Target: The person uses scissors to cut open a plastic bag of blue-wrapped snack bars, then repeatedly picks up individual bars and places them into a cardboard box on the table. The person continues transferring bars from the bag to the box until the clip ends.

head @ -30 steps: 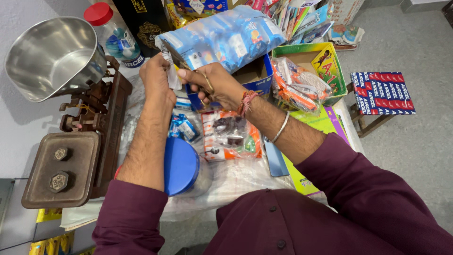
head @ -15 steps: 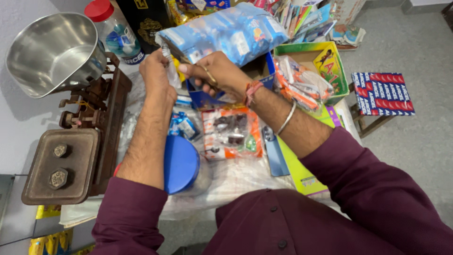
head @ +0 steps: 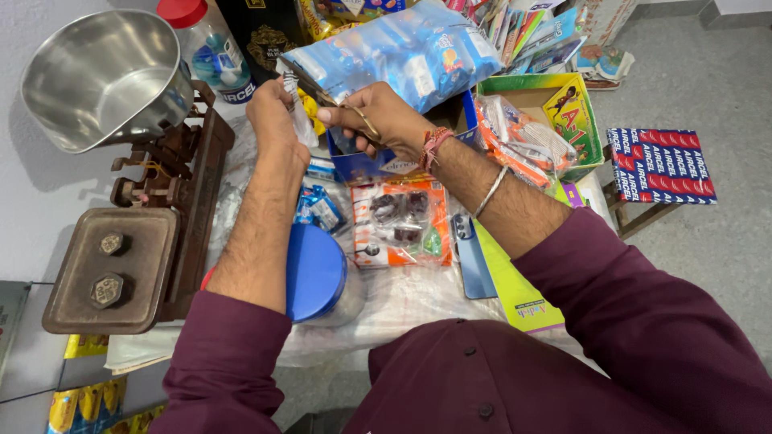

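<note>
Viewpoint: looking down from the person's head at a crowded shop counter, both forearms in maroon sleeves reaching away toward the far side.
Left hand [head: 273,108]: raised at far centre, fingers closed in a pinch on a small clear packet [head: 298,112], which hangs upright from the fingertips.
Right hand [head: 378,112]: just right of the left, fingers curled closed through the handles of a pair of scissors [head: 326,92]; the blades point left, toward the top of the packet.
Blades: whether they stand open or closed cannot be made out.
Step in hand: judging by the pose, the packet is being cut open or trimmed at its top edge.
Next move calls for: a steady left pinch to keep the plastic taut, and the blades squared across the edge, clear of the left fingertips.
Beyond the hands: a large bag of blue packets [head: 394,48], lying across a blue box [head: 362,161].
Left of scene: a balance scale [head: 161,193] with a steel pan [head: 100,76] far and two metal weights [head: 108,269] on its near plate.
Near the left forearm: a jar with a blue lid [head: 315,273].
Centre: an orange card of small items in plastic [head: 402,221], with a phone [head: 470,257] just to its right.
Far left: a clear bottle with a red cap [head: 205,44].
</note>
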